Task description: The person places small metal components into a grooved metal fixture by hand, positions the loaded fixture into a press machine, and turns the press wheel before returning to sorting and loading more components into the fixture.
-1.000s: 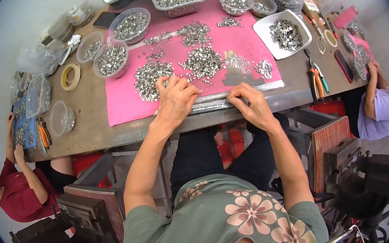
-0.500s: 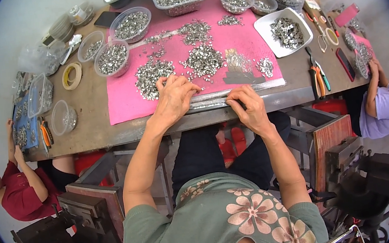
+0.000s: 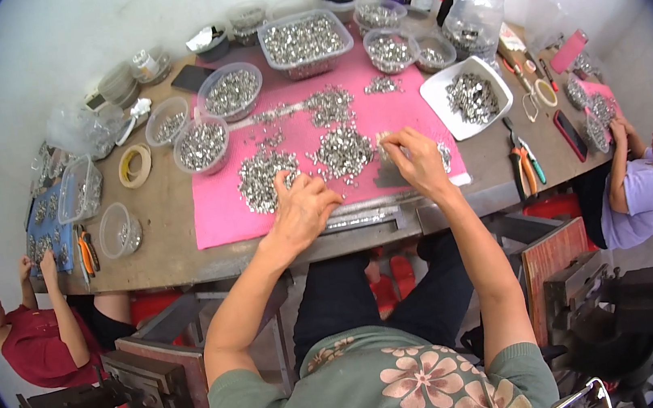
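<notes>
My left hand (image 3: pixel 303 208) is at the near edge of the pink mat (image 3: pixel 219 227), fingers curled and closed beside a pile of small silvery metal pieces (image 3: pixel 262 181). Anything in its fingertips is too small to make out. Farther right, my right hand (image 3: pixel 419 160) reaches over the mat, thumb and forefinger pinched at a patch of thin silvery pieces, which it partly covers. A grey flat piece (image 3: pixel 391 175) lies by that patch. Below my hands, a long metal strip (image 3: pixel 357 220) runs along the table's front edge. Another pile of metal pieces (image 3: pixel 344 151) lies between my hands.
Plastic tubs of metal pieces, including a large one (image 3: pixel 305 43), stand at the back. A white dish (image 3: pixel 467 97) and orange-handled pliers (image 3: pixel 519 168) lie right; a tape roll (image 3: pixel 134 165) lies left. Co-workers sit at the left (image 3: pixel 43 349) and right (image 3: pixel 642 194).
My right hand has left the metal strip at the front edge and moved forward to the thin silvery pieces. My left hand stays near the mat's front edge. The view has tilted up.
</notes>
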`<state>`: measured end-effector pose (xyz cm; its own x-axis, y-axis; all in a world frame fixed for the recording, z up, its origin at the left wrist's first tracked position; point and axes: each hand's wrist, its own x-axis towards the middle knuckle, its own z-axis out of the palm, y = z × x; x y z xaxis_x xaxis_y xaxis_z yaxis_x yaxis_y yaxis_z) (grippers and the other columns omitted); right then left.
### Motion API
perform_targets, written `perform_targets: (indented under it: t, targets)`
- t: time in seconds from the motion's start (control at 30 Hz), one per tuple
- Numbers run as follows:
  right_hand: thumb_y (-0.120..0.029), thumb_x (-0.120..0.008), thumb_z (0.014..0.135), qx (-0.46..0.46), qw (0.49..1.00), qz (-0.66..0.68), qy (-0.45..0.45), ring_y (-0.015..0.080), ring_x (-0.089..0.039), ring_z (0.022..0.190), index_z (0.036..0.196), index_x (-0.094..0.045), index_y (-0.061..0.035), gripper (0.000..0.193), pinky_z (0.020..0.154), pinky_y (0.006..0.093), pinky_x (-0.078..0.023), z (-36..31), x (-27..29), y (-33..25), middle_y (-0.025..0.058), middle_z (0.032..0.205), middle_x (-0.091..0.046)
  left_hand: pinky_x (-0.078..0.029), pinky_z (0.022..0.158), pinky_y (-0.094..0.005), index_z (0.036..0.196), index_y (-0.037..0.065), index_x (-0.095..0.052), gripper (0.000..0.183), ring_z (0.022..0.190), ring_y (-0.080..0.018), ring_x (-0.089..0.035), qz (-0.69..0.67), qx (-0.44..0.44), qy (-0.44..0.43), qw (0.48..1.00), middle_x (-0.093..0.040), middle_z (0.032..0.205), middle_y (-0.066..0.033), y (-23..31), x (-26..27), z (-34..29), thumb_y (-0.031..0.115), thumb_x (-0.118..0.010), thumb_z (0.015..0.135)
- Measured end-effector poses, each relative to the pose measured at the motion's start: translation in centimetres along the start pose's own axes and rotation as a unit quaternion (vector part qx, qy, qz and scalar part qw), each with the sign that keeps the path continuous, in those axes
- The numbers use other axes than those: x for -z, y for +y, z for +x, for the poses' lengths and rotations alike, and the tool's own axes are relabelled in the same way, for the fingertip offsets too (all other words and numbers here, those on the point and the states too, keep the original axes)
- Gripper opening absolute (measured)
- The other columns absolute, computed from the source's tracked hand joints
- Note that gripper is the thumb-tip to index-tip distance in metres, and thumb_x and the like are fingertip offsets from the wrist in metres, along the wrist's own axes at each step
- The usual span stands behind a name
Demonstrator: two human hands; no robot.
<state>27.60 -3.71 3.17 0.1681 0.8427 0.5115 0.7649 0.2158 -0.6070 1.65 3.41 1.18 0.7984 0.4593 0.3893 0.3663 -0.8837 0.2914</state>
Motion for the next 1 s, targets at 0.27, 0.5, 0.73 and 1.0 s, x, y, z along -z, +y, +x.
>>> perform_targets:
  t: [0.27,0.5,0.73,1.0]
  targets:
    - [-0.009,-0.069,0.086,-0.029,0.997,-0.059,-0.042,0.0376,-0.067,0.087,0.089,-0.072,0.0004,0.011,0.081,0.0477,-0.053,7.2,-5.4,5.1,0.0188,0.089,-0.068,-0.028,0.108,-0.0547,0.091,0.016,-0.078,0.008,0.092,-0.0182,-0.057,-0.013,-0.007,0.016,1.000,-0.063,0.085,0.0029,0.2,-0.1,-0.5,0.017,-0.078,0.083]
    - [-0.014,-0.077,0.084,-0.032,0.993,-0.103,-0.040,0.0358,-0.066,0.083,0.088,-0.071,0.0019,0.017,0.077,0.0459,-0.052,7.1,-6.7,6.0,0.0180,0.087,-0.065,-0.033,0.102,-0.0468,0.091,0.011,-0.073,0.005,0.090,-0.0211,-0.059,-0.065,0.026,0.027,0.997,-0.063,0.085,-0.0020,0.0,-0.2,-0.3,0.013,-0.075,0.087]
    - [-0.013,-0.070,0.087,0.001,0.994,-0.108,-0.018,0.0394,-0.065,0.086,0.089,-0.068,-0.0007,0.012,0.077,0.0497,-0.052,7.7,-6.8,6.7,0.0187,0.089,-0.065,-0.042,0.082,-0.0387,0.095,0.004,-0.065,0.007,0.080,-0.0275,-0.059,-0.245,0.062,0.058,0.966,-0.063,0.084,-0.0078,4.1,-0.9,0.5,0.004,-0.068,0.090]
    - [-0.008,-0.068,0.092,0.040,0.998,-0.054,-0.005,0.0352,-0.064,0.079,0.090,-0.065,0.0006,0.009,0.071,0.0445,-0.049,2.1,-2.0,2.2,0.0160,0.086,-0.064,-0.040,0.087,-0.0382,0.095,0.005,-0.065,0.008,0.089,-0.0262,-0.059,-0.216,0.049,0.064,0.973,-0.063,0.093,-0.0063,6.1,-2.2,0.3,0.004,-0.070,0.089]
